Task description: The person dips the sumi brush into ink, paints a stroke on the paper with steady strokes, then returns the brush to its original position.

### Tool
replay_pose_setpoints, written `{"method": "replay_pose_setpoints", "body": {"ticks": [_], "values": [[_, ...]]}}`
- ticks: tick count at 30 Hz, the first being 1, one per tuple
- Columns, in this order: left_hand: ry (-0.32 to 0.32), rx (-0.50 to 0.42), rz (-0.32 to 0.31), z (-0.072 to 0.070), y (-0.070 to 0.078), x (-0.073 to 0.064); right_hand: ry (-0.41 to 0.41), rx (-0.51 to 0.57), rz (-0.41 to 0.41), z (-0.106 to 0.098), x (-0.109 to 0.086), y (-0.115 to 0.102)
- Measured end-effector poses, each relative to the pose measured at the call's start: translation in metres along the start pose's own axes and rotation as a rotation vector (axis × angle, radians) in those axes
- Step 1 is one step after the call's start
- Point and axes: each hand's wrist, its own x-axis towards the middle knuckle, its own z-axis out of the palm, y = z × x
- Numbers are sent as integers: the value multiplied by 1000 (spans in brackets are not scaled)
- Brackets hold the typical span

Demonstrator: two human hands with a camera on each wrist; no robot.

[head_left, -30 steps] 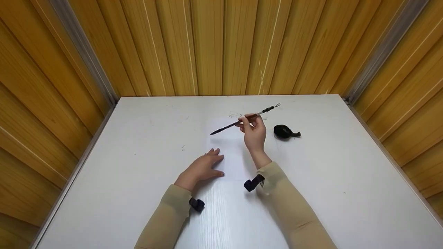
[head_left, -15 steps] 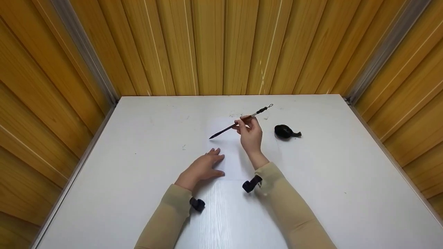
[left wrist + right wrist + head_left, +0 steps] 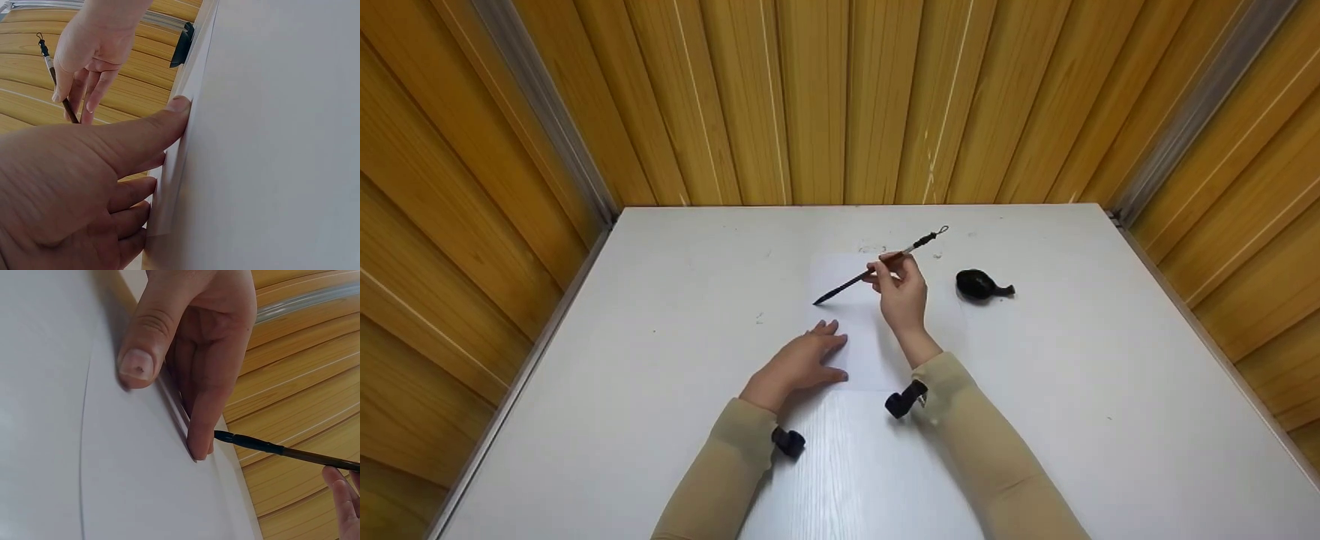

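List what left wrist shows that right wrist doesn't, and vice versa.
Only left wrist: the looped end of the brush, and the black dish at the far side of the table.

Only right wrist: the brush tip; in left wrist the brush's lower part runs out of sight behind the left hand.

Both: the left hand on the paper, the right hand holding the brush (only partly in frame in right wrist), the table and the wood-look wall.
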Motion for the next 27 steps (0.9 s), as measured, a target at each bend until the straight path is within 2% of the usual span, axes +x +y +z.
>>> {"method": "replay_pose_setpoints", "body": {"ticks": [5,27], "values": [[-1,0,1,0,1,0,7,-2,-8,-1,5,15],[-2,-7,7,-1,0,0,-26,-13,-32,-3,5,17]]}}
